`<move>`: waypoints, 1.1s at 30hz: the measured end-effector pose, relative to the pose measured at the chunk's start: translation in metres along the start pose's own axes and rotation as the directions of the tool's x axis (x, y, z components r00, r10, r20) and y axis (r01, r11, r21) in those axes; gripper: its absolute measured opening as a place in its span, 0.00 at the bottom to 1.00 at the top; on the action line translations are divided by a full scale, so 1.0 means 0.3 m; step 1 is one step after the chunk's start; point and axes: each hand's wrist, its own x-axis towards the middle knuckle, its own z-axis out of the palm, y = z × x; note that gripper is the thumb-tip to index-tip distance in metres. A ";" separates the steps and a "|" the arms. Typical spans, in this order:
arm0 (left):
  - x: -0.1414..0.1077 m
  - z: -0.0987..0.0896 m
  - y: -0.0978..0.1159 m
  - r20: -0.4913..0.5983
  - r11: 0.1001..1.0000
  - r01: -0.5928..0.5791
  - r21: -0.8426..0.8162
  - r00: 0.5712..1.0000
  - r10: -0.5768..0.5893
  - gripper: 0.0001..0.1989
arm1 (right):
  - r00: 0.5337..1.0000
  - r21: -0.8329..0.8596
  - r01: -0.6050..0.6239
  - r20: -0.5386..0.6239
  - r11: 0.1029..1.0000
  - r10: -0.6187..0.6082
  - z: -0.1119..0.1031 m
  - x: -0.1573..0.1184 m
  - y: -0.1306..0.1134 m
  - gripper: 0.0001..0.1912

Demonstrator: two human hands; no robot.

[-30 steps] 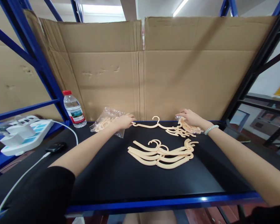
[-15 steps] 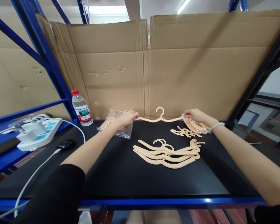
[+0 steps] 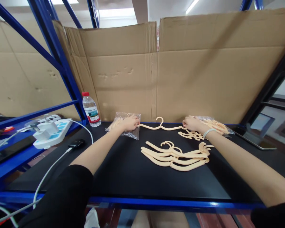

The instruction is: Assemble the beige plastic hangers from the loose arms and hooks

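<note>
A cream folding hanger [image 3: 171, 128] is stretched out at the back of the black table, hook upward. Its left end is pinched in my left hand [image 3: 131, 123], which is closed and lies over a clear plastic bag of hanger parts [image 3: 118, 124]. At the opposite end, my right hand [image 3: 192, 123] is closed on the hanger's tip. Just under that hand lies a small heap of cream hooks [image 3: 189, 135]. Another bag of cream parts [image 3: 216, 126] sits behind my right wrist. Nearer me, several hangers [image 3: 175, 160] lie stacked.
To the left stand a water bottle with a red cap [image 3: 91, 110] and a white power strip [image 3: 52, 133] with plugs. A white cable [image 3: 49, 177] with a black connector [image 3: 76, 144] crosses the table's left side. A phone [image 3: 256, 139] lies at right; cardboard [image 3: 123, 79] walls the back.
The hanger has come down toward the tabletop, held between both hands. My right hand has shifted left, off the right-hand bag. The whole view has turned slightly left.
</note>
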 end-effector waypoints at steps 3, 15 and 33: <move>-0.006 -0.007 0.014 -0.022 1.000 -0.009 0.013 1.000 0.010 0.16 | 0.996 -0.008 -0.009 -0.090 1.000 0.008 0.009 -0.033 -0.008 0.15; -0.036 -0.140 0.180 -0.250 0.996 0.091 -0.006 0.964 -0.089 0.09 | 0.928 0.301 -0.106 -0.313 0.948 0.203 -0.125 -0.120 0.079 0.20; -0.244 -0.120 0.444 -0.446 0.905 -0.221 -0.364 0.894 0.038 0.08 | 0.998 0.407 -0.002 0.058 0.914 -0.023 -0.037 -0.243 0.015 0.08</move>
